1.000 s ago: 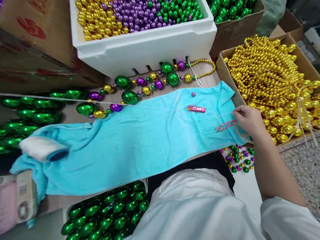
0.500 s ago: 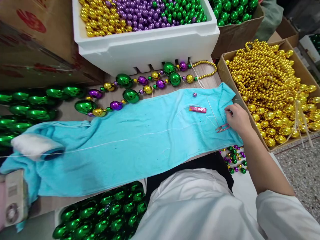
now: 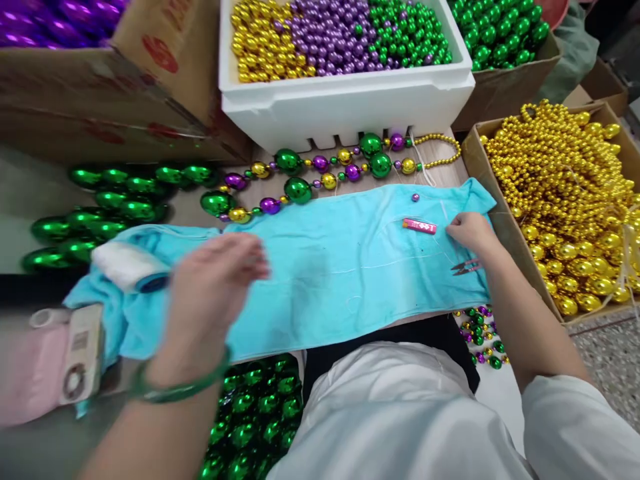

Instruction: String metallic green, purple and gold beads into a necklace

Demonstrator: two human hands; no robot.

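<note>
With twelve o'clock as the far edge of the view, a fine white thread (image 3: pixel 367 267) lies on the turquoise towel (image 3: pixel 280 313), its visible length running from the right hand (image 3: pixel 473 235) toward a point between eight and nine o'clock. The right hand is clearly the nearer one; the left hand (image 3: pixel 213 287) hangs well apart at nine o'clock from it, in front of the towel. A thin pale needle-like piece (image 3: pixel 444 210) shows just beyond the right fingertips, its long axis pointing toward eleven. The snips (image 3: pixel 465 267) lie at six, right beside the hand, tips toward nine. A small red stick (image 3: pixel 419 226) sits near at nine o'clock and a purple bead (image 3: pixel 415 197) at ten.

The right hand's fingers are drawn together and dip toward the cloth; whether they pinch the thread or the pale piece cannot be told. The left hand is blurred, fingers curled, and whether it has hold of any thread is unclear.

Half a second ago the left hand was out of view and the thread could be followed over the white roll (image 3: pixel 129 265) to the left edge; now it fades out mid-towel. More of the pale piece showed then.
</note>
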